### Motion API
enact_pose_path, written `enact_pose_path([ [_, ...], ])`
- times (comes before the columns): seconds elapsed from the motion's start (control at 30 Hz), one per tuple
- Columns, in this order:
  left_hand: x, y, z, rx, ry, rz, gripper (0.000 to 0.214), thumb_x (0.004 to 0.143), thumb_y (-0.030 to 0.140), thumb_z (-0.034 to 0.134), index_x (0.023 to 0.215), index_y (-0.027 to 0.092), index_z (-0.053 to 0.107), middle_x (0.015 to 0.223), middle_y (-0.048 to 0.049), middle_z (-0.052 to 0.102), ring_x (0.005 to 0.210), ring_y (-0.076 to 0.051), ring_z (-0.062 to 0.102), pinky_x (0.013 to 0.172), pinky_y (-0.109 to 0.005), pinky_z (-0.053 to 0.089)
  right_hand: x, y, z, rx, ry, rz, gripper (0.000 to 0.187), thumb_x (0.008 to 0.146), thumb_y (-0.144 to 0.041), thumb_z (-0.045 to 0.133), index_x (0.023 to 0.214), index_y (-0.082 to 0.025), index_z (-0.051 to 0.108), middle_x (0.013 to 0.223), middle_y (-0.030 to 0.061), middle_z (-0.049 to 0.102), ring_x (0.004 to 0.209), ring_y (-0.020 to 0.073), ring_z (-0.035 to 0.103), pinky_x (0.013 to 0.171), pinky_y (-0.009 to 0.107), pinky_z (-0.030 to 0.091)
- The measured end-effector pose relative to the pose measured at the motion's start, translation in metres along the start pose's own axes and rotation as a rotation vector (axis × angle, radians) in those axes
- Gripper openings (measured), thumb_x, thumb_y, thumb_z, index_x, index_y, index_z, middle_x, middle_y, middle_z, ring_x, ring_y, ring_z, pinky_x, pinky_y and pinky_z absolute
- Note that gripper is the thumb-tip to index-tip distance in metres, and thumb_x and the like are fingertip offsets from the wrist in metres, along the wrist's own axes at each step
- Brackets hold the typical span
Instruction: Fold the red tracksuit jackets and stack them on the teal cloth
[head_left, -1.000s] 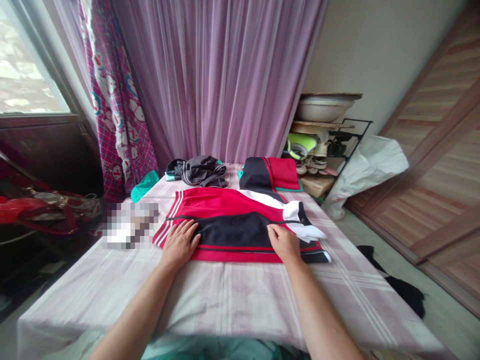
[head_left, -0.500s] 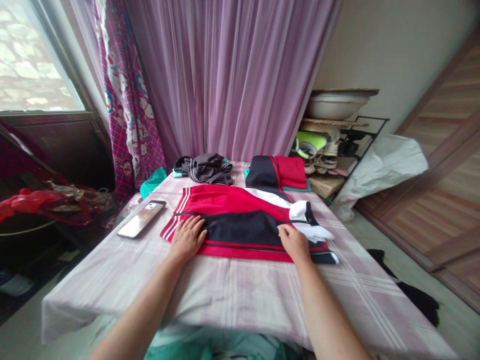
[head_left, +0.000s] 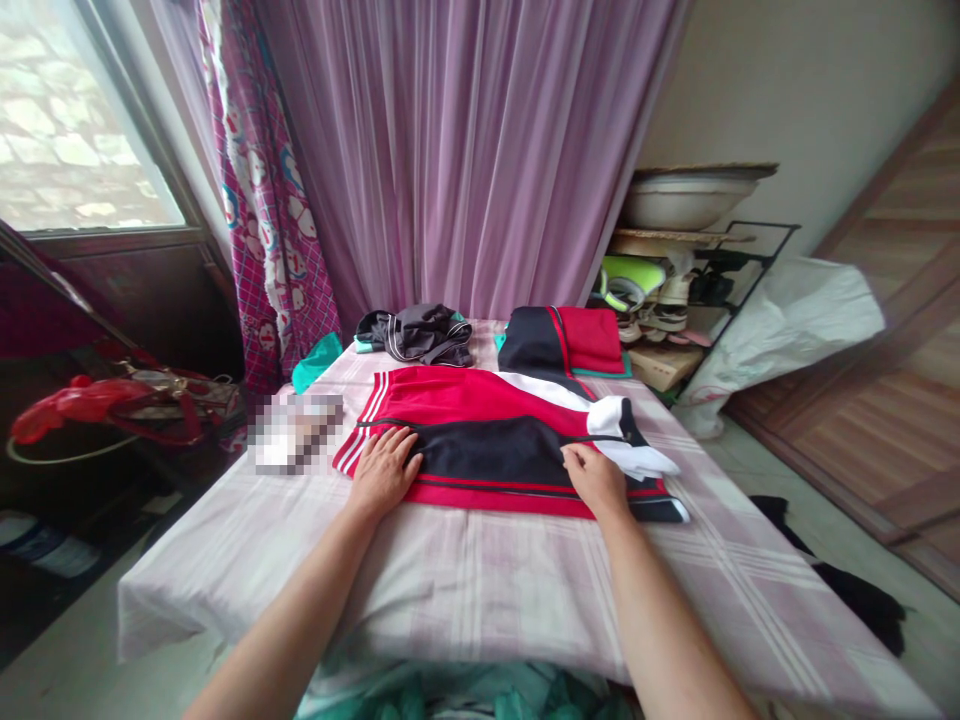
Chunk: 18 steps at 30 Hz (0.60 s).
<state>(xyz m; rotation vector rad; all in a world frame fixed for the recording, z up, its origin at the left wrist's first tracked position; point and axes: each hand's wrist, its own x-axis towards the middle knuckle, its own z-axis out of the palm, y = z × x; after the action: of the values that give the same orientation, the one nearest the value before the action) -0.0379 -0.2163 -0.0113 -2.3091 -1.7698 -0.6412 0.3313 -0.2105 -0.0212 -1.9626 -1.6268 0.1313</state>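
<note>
A red, black and white jacket point(head_left: 480, 453) lies folded on the table, its striped hem to the left and white parts to the right. My left hand point(head_left: 384, 468) rests flat on it beside the striped hem, fingers stretched out. Near the right end, my right hand point(head_left: 596, 478) is closed with its fingertips at the black cloth, pinching the jacket by a dark edge line. The pinched bit of cloth is mostly hidden by the fingers.
The table wears a checked cloth point(head_left: 450, 580). Behind the jacket are a crumpled dark garment point(head_left: 424, 335) and folded red-and-black clothing point(head_left: 592, 340). A pixelated patch covers something at left. A shoe rack point(head_left: 720, 310) and white sack point(head_left: 795, 310) stand at right.
The whole scene has shifted slightly to the right in view. Both hands keep their places on the jacket, and the phone at left is now pixelated.
</note>
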Motion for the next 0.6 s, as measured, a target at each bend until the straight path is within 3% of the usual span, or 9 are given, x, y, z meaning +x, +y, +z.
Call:
enact_pose_path([
  [0.6,0.004,-0.004,-0.003,0.071,-0.047,0.031,0.048,0.099,0.045,0.038,0.132,0.02,0.062,0.142,-0.0103,0.061,0.134,-0.029,0.053,0.114,-0.048,0.036,-0.003,-0.01,-0.007,-0.03,0.011,0.012,0.029,0.093,-0.034,0.051,0.1,-0.028,0.078,0.092,0.0034,0.078,0.087,0.0218,0.07,0.074,0.028,0.048],
])
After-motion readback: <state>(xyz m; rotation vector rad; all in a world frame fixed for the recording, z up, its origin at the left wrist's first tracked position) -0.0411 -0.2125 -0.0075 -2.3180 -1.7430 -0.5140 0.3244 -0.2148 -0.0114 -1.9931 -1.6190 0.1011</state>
